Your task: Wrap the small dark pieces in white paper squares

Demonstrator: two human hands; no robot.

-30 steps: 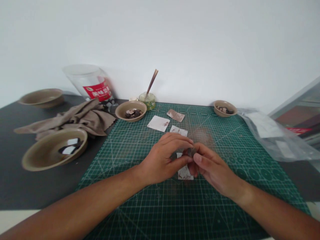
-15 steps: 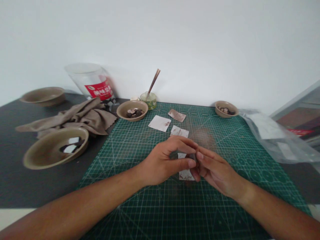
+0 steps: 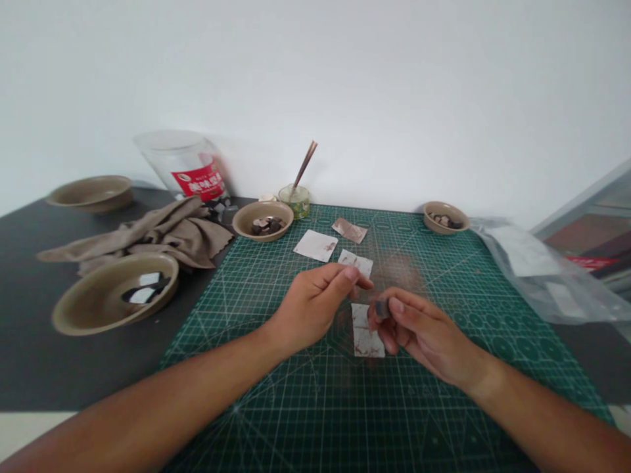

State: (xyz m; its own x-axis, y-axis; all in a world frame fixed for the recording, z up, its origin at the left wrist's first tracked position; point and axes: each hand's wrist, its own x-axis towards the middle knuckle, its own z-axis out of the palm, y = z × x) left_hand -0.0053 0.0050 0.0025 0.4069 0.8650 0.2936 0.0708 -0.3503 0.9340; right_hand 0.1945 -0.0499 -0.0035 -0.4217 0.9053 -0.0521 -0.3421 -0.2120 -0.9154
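Observation:
Between the thumb and fingers of my right hand [image 3: 424, 332] is a small dark grey block [image 3: 382, 309], held just above the cutting mat. My left hand [image 3: 320, 295] hovers to its left, apart from the block, with thumb and forefinger pressed together; whatever may be between them is hidden. Below my right hand lies a white, brown-smudged paper sheet [image 3: 367, 338] on the mat. Beyond my left fingers is another smudged paper piece [image 3: 355, 261]. A white square of paper [image 3: 315, 245] and a brownish sandpaper-like sheet [image 3: 350, 230] lie farther back.
The green cutting mat [image 3: 305, 407] covers the table's middle. Bowls with small dark pieces stand at back left [image 3: 239, 225] and back right [image 3: 431, 223]. On the left are a bowl [image 3: 79, 309], brown cloth [image 3: 148, 236], clear jar [image 3: 170, 154] and another bowl [image 3: 89, 197]. A plastic bag [image 3: 537, 282] lies right.
My hands have parted: the left has drawn back leftward and slightly up from the dark block. My right hand keeps hold of the block in nearly the same place.

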